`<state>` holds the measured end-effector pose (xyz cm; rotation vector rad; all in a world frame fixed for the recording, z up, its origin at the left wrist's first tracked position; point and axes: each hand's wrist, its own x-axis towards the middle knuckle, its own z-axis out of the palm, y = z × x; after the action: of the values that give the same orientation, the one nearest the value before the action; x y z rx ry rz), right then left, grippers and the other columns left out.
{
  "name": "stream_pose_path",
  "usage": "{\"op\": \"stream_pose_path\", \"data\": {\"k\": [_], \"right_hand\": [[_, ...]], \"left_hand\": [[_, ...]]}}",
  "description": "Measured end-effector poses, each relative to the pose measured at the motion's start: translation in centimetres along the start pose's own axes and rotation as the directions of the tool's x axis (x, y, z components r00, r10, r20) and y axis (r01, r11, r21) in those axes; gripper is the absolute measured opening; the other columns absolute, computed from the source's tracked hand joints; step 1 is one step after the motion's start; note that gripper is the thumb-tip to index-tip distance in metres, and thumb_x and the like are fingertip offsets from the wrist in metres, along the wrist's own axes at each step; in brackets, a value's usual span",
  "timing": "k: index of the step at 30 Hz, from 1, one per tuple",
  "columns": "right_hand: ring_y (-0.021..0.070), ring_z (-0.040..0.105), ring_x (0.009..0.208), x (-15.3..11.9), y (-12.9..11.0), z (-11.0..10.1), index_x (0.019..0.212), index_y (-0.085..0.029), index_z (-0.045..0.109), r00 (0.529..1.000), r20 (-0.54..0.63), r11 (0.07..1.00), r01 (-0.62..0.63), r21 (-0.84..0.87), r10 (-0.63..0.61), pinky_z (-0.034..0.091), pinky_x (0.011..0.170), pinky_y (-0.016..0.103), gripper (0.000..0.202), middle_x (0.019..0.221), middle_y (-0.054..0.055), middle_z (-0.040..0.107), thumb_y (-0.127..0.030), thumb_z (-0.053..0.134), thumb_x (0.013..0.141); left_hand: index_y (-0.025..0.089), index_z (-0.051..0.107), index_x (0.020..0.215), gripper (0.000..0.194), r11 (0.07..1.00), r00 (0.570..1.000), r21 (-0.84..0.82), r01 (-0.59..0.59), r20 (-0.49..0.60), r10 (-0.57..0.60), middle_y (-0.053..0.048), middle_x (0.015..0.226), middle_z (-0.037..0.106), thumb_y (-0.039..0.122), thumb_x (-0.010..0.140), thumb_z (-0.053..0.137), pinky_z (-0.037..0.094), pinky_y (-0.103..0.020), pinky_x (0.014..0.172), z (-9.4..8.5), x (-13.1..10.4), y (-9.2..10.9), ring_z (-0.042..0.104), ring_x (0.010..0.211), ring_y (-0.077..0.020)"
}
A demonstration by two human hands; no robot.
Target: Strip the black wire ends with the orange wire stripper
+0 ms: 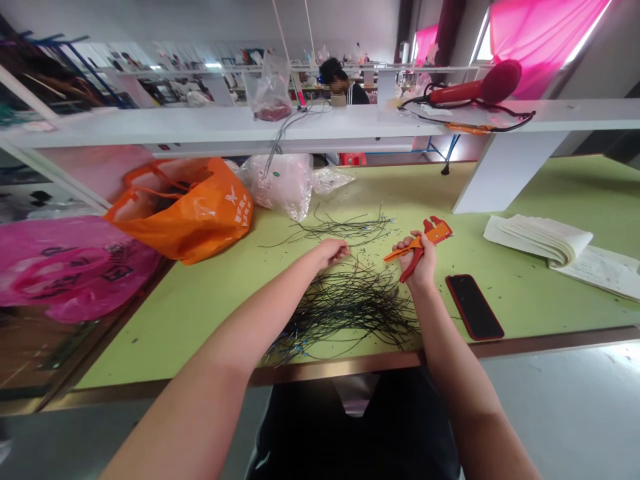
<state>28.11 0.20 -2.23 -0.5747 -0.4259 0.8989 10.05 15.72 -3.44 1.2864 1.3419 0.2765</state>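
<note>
Left hand [334, 253] pinched, seemingly on a wire [353, 255]; right hand [423, 264] wrapped around the stripper [439, 231].
The dark wire pile [350, 303] lies just nearer the body, a smaller bunch [345, 230] beyond; better to draw one strand clear of the tangle and keep it straight, square to the tool's head.

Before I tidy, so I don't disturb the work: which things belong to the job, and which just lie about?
Probably in use:
orange and red tool, in the right hand
large wire pile
smaller wire bunch

Probably lying about:
phone
orange bag
papers
</note>
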Motion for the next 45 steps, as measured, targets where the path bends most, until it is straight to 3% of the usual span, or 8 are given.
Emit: {"op": "stream_pose_path", "data": {"k": [5, 14, 19, 25, 30, 37, 41, 45], "right_hand": [[0.0144, 0.059, 0.064, -0.1, -0.1, 0.1, 0.09, -0.025, 0.057, 1.0, -0.018, 1.0, 0.0, -0.004, 0.0, 0.06, 0.071, 0.033, 0.017, 0.07, -0.004, 0.055, -0.042, 0.062, 0.092], [0.0151, 0.06, 0.065, 0.5, -1.4, -0.5, 0.09, -0.026, 0.055, 0.981, -0.115, 0.988, 0.157, 0.011, -0.155, 0.06, 0.075, 0.035, 0.015, 0.072, -0.004, 0.053, -0.04, 0.06, 0.09], [0.014, 0.06, 0.063, 1.2, -1.8, -1.3, 0.089, -0.027, 0.052, 0.956, -0.215, 0.974, 0.219, 0.066, -0.2, 0.06, 0.074, 0.035, 0.015, 0.071, -0.006, 0.052, -0.038, 0.062, 0.087], [0.0127, 0.06, 0.064, 0.5, -0.8, -0.4, 0.091, -0.025, 0.054, 0.981, -0.153, 0.991, 0.125, 0.05, -0.116, 0.058, 0.073, 0.032, 0.018, 0.071, -0.007, 0.055, -0.031, 0.068, 0.082], [0.0134, 0.06, 0.068, -0.5, -0.2, 0.5, 0.095, -0.024, 0.056, 0.992, -0.028, 0.993, 0.119, 0.007, -0.119, 0.058, 0.074, 0.031, 0.019, 0.071, -0.005, 0.06, -0.03, 0.069, 0.082], [0.0145, 0.059, 0.066, 0.0, -0.9, 0.2, 0.094, -0.025, 0.053, 0.989, -0.11, 0.994, 0.106, 0.029, -0.102, 0.058, 0.073, 0.033, 0.02, 0.072, -0.005, 0.055, -0.033, 0.067, 0.083], [0.0141, 0.059, 0.066, 0.2, -1.0, -0.1, 0.091, -0.025, 0.054, 0.988, -0.134, 0.992, 0.084, 0.092, -0.072, 0.059, 0.072, 0.033, 0.014, 0.072, -0.005, 0.055, -0.03, 0.064, 0.082], [0.0133, 0.06, 0.066, 0.2, -1.0, -0.3, 0.091, -0.024, 0.055, 0.991, -0.111, 0.99, 0.085, 0.115, -0.072, 0.059, 0.073, 0.032, 0.013, 0.074, -0.004, 0.056, -0.029, 0.064, 0.083]], "left_hand": [[0.014, 0.063, 0.077, 0.028, 0.917, 0.998, -0.398, -0.044, 0.022, 0.058, -0.002, 0.064, 0.064, 0.014, 0.102, 0.05, 0.044, -0.014, 0.045, 0.0, -1.6, 2.5, 0.053, 0.046, -0.005], [0.014, 0.063, 0.083, 0.026, 0.575, 0.965, -0.797, -0.186, -0.036, 0.261, -0.002, 0.073, 0.073, 0.016, 0.104, 0.048, 0.056, -0.014, 0.059, 2.9, -9.4, 2.0, 0.07, 0.062, -0.0073], [0.015, 0.063, 0.082, 0.025, 0.333, 0.951, -0.918, -0.215, -0.119, 0.287, -0.001, 0.07, 0.072, 0.015, 0.102, 0.049, 0.058, -0.016, 0.06, 3.0, -11.0, 0.5, 0.071, 0.061, -0.0077], [0.018, 0.061, 0.08, 0.023, 0.389, 0.955, -0.889, -0.24, -0.143, 0.261, 0.001, 0.068, 0.07, 0.015, 0.099, 0.049, 0.058, -0.016, 0.063, 3.2, -10.3, 0.2, 0.069, 0.061, -0.0071], [0.018, 0.061, 0.078, 0.027, 0.352, 0.955, -0.91, -0.217, -0.123, 0.27, 0.001, 0.068, 0.069, 0.014, 0.1, 0.046, 0.058, -0.015, 0.066, 3.7, -10.6, 2.2, 0.069, 0.064, -0.007], [0.019, 0.065, 0.081, 0.026, 0.212, 0.891, -0.91, -0.356, -0.262, 0.37, 0.0, 0.073, 0.072, 0.01, 0.098, 0.047, 0.061, -0.016, 0.067, 2.2, -15.3, 5.5, 0.073, 0.07, -0.0092], [0.02, 0.067, 0.083, 0.018, 0.274, 0.869, -0.871, -0.409, -0.281, 0.407, -0.001, 0.079, 0.076, 0.019, 0.099, 0.059, 0.061, -0.017, 0.064, 3.7, -18.7, 2.0, 0.075, 0.07, -0.0108], [0.017, 0.065, 0.086, 0.018, 0.363, 0.931, -0.871, -0.33, -0.238, 0.277, -0.003, 0.083, 0.078, 0.028, 0.087, 0.08, 0.061, -0.02, 0.065, 7.1, -18.8, -3.7, 0.076, 0.071, -0.0132]]}}
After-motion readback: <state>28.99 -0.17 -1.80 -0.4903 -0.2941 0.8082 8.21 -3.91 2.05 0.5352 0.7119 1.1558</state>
